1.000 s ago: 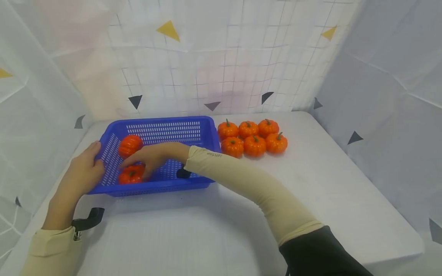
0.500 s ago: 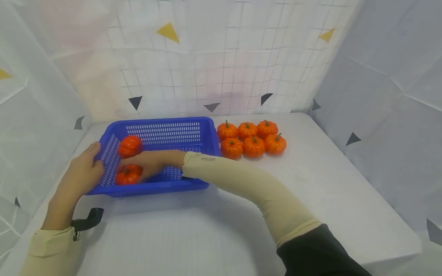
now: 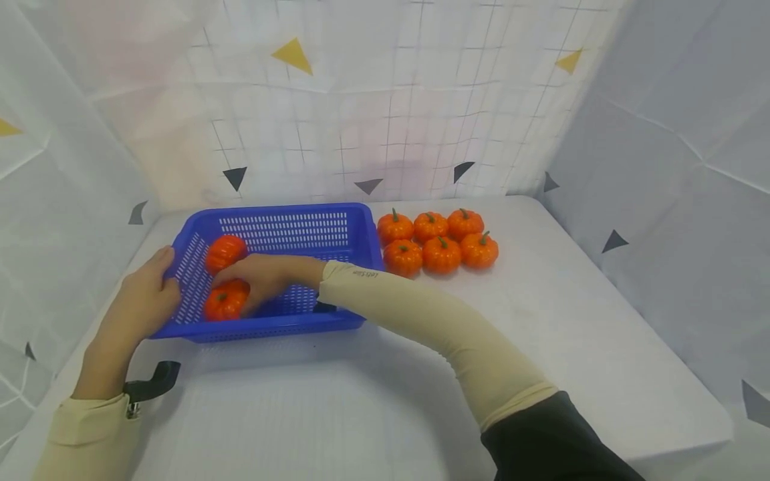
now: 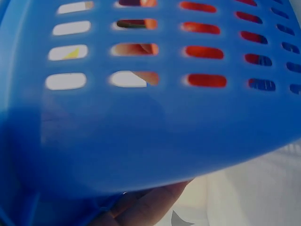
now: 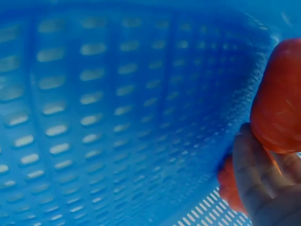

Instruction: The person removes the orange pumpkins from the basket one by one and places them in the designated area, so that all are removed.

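Note:
My left hand grips the left end of a blue slotted plastic basket, thumb on the rim. In the left wrist view its fingers show below the basket's wall. Inside the basket, my right hand holds a small red-orange pumpkin near the front left corner, fingers on its far side and thumb to its right. A second ribbed pumpkin lies just behind it. The right wrist view has fingers against a red pumpkin, with another partly hidden behind them.
Several orange pumpkins with green stems stand in two rows right of the basket. They rest on a white table. White sheeting with grid lines and coloured triangles encloses the back and sides.
The pumpkin under my right hand has shifted slightly left within the basket, and the hand has moved with it. My left hand stays on the basket's end.

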### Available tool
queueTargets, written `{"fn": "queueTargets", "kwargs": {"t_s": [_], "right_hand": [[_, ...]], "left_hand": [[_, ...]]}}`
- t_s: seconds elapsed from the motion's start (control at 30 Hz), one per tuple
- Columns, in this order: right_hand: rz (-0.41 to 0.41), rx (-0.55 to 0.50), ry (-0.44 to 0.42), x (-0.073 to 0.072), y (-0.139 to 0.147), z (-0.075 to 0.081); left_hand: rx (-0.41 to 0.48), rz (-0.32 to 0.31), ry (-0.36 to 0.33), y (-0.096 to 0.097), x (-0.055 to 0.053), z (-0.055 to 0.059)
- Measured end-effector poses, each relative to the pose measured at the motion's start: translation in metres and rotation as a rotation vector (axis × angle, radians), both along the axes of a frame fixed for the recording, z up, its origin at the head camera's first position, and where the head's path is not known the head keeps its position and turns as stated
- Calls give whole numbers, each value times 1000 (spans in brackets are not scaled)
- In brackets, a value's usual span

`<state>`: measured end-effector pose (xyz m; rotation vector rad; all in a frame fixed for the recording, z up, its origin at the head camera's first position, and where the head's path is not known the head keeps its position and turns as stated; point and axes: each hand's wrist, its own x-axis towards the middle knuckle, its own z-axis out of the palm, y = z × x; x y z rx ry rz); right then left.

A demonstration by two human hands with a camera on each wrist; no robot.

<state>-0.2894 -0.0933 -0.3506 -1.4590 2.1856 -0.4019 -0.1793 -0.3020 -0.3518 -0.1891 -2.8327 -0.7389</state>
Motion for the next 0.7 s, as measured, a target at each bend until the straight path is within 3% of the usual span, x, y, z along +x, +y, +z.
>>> {"fn": "queueTargets", "kwargs": {"t_s": [0.27, 0.7], "right_hand": [[-52, -36, 8, 0, 6, 9], [-221, -111, 41, 8, 30, 45]], "left_hand": [[4, 1, -2, 1, 1, 0], [23, 10, -15, -2, -2, -3]]}}
